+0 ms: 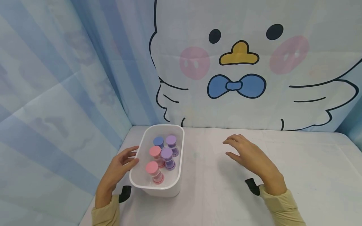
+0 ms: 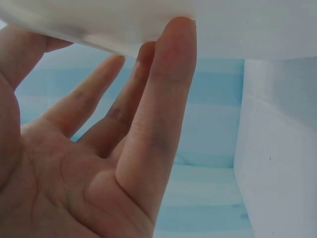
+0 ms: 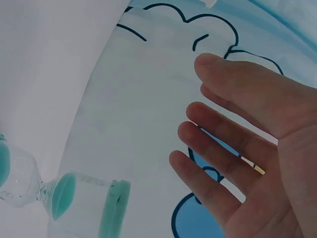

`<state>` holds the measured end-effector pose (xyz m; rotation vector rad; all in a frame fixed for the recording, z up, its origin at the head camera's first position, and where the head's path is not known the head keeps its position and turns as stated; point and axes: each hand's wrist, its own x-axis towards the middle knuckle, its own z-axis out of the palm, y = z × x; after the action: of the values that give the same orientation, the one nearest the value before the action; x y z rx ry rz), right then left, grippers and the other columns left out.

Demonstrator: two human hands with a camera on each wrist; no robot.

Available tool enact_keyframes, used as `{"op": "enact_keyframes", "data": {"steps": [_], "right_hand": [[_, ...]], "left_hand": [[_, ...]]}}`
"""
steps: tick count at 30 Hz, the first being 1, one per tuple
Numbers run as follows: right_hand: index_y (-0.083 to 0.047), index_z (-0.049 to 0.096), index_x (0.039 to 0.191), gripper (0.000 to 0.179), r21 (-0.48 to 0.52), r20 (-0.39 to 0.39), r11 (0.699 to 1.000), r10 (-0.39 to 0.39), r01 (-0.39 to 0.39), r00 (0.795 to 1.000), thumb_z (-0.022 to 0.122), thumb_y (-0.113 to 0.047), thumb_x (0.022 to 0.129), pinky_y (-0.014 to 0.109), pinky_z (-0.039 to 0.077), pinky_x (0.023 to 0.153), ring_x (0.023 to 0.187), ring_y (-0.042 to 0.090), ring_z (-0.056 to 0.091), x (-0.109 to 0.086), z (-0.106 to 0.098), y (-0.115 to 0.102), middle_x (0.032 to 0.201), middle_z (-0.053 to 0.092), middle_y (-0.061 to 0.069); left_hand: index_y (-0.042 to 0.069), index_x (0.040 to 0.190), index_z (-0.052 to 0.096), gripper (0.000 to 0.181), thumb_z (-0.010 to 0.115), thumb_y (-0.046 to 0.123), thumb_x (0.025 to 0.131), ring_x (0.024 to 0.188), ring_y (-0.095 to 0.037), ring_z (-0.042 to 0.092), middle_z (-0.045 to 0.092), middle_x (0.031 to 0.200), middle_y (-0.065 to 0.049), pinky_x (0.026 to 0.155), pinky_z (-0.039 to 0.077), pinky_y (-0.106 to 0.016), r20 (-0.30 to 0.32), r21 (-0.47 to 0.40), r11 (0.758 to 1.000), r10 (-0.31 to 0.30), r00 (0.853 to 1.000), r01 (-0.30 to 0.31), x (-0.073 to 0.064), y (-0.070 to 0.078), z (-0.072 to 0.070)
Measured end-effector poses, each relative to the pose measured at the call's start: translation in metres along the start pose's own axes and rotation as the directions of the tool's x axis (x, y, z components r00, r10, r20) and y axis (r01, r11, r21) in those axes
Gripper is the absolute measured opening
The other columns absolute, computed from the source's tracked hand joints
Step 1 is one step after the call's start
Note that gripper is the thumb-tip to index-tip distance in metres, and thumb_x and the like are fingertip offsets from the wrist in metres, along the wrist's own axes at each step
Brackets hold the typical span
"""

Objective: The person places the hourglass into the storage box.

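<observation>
A white plastic bin (image 1: 172, 191) stands at the left of the table. Inside it are several small hourglasses: two with pink caps (image 1: 152, 167), two with purple caps (image 1: 167, 153) and one with a blue cap (image 1: 158, 141). My left hand (image 1: 120, 168) is at the bin's left side. In the left wrist view its fairly straight fingers (image 2: 171, 74) touch the white wall. My right hand (image 1: 249, 155) hovers over the table, fingers loosely bent, holding nothing. A teal-capped hourglass (image 3: 115, 208) shows at the lower left of the right wrist view; I cannot find it in the head view.
A white cloth covers the table (image 1: 209, 188). Behind it hangs a curtain (image 1: 203, 110) printed with a cartoon bird, and a blue-and-white striped curtain (image 1: 56, 94) closes off the left side. Dark straps (image 1: 125, 194) are at both wrists.
</observation>
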<state>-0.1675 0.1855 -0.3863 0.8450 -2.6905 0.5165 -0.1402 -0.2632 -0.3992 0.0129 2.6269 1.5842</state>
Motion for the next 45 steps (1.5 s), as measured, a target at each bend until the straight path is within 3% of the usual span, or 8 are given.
{"op": "enact_keyframes", "data": {"steps": [29, 37, 45], "right_hand": [[0.003, 0.063, 0.121, 0.043, 0.020, 0.033, 0.988, 0.154, -0.155, 0.987, 0.079, -0.007, 0.082, 0.056, 0.050, 0.095, 0.121, 0.039, 0.047, -0.020, -0.003, 0.034, 0.126, 0.058, 0.022], [0.002, 0.061, 0.124, 0.045, 0.051, 0.090, 0.972, 0.224, -0.230, 0.970, 0.078, -0.009, 0.084, 0.059, 0.048, 0.096, 0.120, 0.040, 0.049, -0.023, -0.005, 0.037, 0.128, 0.055, 0.023], [0.003, 0.061, 0.123, 0.044, 0.046, 0.095, 0.972, 0.227, -0.232, 0.969, 0.078, -0.008, 0.083, 0.059, 0.049, 0.094, 0.114, 0.041, 0.054, -0.026, -0.005, 0.041, 0.125, 0.057, 0.023]], "left_hand": [[0.013, 0.146, 0.047, 0.055, 0.067, 0.025, 0.096, 0.122, -0.038, 0.057, 0.056, 0.136, -0.020, 0.095, 0.053, -0.051, -0.001, 0.001, 1.000, 0.008, 1.000, -0.008, -0.001, -0.001, 0.000], [0.013, 0.146, 0.047, 0.056, 0.066, 0.026, 0.096, 0.123, -0.039, 0.056, 0.055, 0.137, -0.020, 0.096, 0.052, -0.052, -0.001, 0.006, 1.000, 0.003, 1.000, -0.003, -0.001, 0.000, 0.000], [0.013, 0.146, 0.047, 0.056, 0.066, 0.026, 0.096, 0.123, -0.038, 0.056, 0.056, 0.137, -0.020, 0.095, 0.053, -0.050, 0.001, 0.001, 1.000, 0.006, 1.000, -0.006, -0.001, 0.000, 0.000]]}}
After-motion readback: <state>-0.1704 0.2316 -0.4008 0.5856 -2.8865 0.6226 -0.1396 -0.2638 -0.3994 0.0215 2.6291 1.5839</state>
